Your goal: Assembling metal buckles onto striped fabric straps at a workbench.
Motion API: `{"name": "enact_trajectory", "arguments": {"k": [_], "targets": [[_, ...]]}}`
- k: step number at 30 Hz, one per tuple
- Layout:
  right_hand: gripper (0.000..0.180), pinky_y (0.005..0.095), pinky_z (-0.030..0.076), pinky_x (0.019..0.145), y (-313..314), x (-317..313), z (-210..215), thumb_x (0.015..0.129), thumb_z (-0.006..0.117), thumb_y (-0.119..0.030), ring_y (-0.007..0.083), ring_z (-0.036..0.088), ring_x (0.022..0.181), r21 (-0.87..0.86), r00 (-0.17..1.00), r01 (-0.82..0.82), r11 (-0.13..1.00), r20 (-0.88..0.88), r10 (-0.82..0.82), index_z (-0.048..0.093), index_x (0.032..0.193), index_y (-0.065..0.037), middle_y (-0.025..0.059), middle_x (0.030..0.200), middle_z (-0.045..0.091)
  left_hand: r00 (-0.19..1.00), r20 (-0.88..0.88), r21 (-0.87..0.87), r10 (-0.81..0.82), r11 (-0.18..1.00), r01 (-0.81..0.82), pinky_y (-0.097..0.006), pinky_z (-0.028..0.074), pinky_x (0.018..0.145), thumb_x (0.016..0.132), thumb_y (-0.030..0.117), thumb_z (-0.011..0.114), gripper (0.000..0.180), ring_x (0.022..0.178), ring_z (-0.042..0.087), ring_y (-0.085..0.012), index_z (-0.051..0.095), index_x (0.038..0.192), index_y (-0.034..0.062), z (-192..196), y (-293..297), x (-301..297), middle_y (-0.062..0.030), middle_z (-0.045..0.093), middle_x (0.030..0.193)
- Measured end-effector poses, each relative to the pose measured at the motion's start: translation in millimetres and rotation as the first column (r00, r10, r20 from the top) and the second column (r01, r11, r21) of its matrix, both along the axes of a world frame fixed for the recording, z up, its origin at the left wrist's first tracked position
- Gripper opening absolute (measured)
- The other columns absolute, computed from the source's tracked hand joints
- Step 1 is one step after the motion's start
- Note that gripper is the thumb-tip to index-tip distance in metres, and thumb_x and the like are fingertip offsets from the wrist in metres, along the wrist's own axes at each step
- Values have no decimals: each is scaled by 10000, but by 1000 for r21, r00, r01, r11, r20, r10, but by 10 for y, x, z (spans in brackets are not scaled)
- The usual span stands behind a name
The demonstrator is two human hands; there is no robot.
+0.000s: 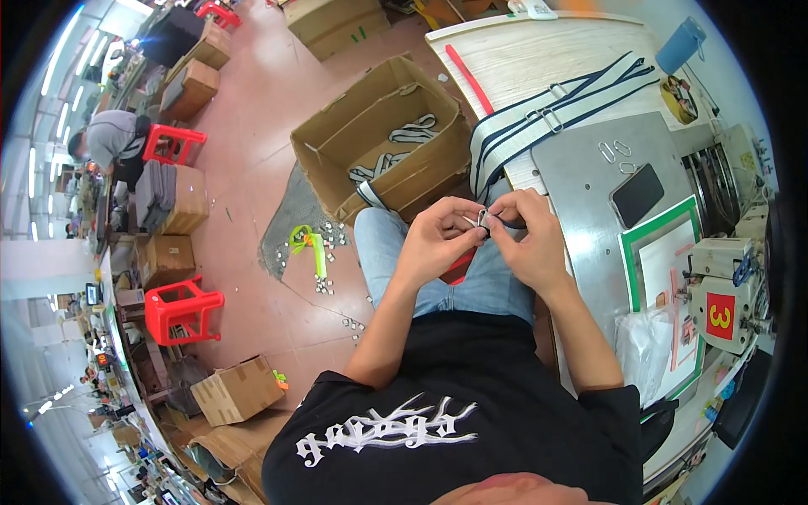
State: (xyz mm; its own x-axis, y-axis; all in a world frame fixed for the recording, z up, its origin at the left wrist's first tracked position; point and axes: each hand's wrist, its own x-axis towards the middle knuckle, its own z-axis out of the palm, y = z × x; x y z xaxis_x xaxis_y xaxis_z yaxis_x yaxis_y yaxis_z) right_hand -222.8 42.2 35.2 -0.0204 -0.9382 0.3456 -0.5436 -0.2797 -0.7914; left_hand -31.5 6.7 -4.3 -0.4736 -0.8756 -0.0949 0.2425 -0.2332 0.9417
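Above my lap, my left hand (439,238) and my right hand (528,237) meet with fingertips pinched together. Between them is a small metal loop (482,218), with something dark beside it that my fingers partly cover. Just beyond my right hand, white webbing straps (505,139) with navy edges drape over the table edge. Metal slide buckles (547,119) are threaded on these straps. Several loose oval metal loops (608,152) lie on the grey metal plate to the right.
An open cardboard box (379,126) with striped straps inside stands in front of my knees. On the right are a phone (638,196), a sewing machine (722,295) and a blue bottle (680,46). Red stools (183,311) and scattered small metal pieces (326,252) are on the floor leftward.
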Motion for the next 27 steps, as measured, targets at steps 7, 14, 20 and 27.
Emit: {"name": "enact_trajectory", "arguments": {"k": [7,14,20,27], "targets": [[146,375,437,810,14,39,-30,832,754,-20,230,591,801,-33,999,-31,999,-15,31,677,941,-78,33,762,623,986,158,-97,46,995,-31,-252,596,794,919,-35,766,286,881,718,-111,684,1192,-28,-15,16,-16,-77,724,986],[116,344,483,747,-7,5,-30,856,749,1,221,612,799,13,1000,-17,1000,-1,17,680,939,-41,69,816,647,987,156,-41,31,999,-25,-258,607,818,920,-21,770,281,915,723,-112,695,1190,-32,-11,21,-31,-70,720,1000],[273,329,521,846,-18,-75,-38,845,783,-18,221,664,893,183,986,-134,974,123,113,686,1100,-32,95,949,678,999,-31,87,-29,996,31,-283,619,816,965,-11,718,273,905,724,-134,654,1227,-49,-28,-21,35,-74,717,991],[503,378,554,933,-14,-77,-47,782,852,-95,316,712,1031,145,962,-274,951,67,266,673,1247,-34,136,1138,720,997,-68,33,29,999,-27,-290,624,772,951,-48,690,161,871,700,-118,589,1060,13,55,-60,67,-54,693,976]]}}
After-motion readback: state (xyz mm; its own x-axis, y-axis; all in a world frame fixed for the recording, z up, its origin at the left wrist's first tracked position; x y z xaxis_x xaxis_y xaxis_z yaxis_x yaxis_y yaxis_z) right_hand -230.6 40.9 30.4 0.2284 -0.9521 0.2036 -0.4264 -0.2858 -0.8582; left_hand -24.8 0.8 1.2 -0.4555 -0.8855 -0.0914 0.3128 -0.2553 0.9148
